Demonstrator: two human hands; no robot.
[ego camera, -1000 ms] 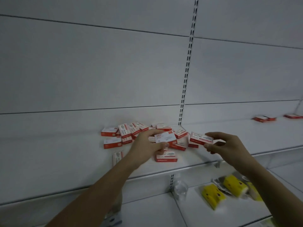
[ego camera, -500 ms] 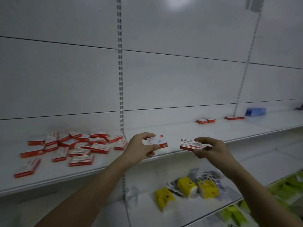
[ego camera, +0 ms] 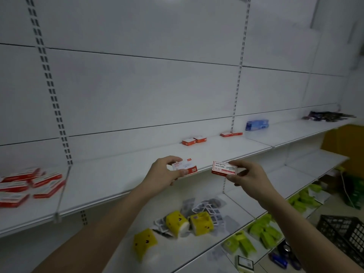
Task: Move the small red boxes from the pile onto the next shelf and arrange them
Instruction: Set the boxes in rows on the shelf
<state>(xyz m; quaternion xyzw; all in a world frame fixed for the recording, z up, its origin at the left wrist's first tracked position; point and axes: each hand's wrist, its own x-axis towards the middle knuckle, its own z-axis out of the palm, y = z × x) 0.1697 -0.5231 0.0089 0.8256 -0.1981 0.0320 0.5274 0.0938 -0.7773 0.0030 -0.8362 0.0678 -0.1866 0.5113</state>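
Carry step, mid-transfer. Left hand [ego camera: 167, 172] pinches red box [ego camera: 185, 167]; right hand [ego camera: 247, 176] pinches second box [ego camera: 224, 168]. Both held over shelf [ego camera: 122, 174] front edge. Pile [ego camera: 29, 184] far left. Next: set beside placed boxes [ego camera: 194, 140] at back, align row.

Both hands have carried their small red boxes rightward from the pile [ego camera: 29, 184] to the next shelf [ego camera: 197, 152]; the left hand [ego camera: 167, 174] and right hand [ego camera: 248, 177] now hold them above its front edge
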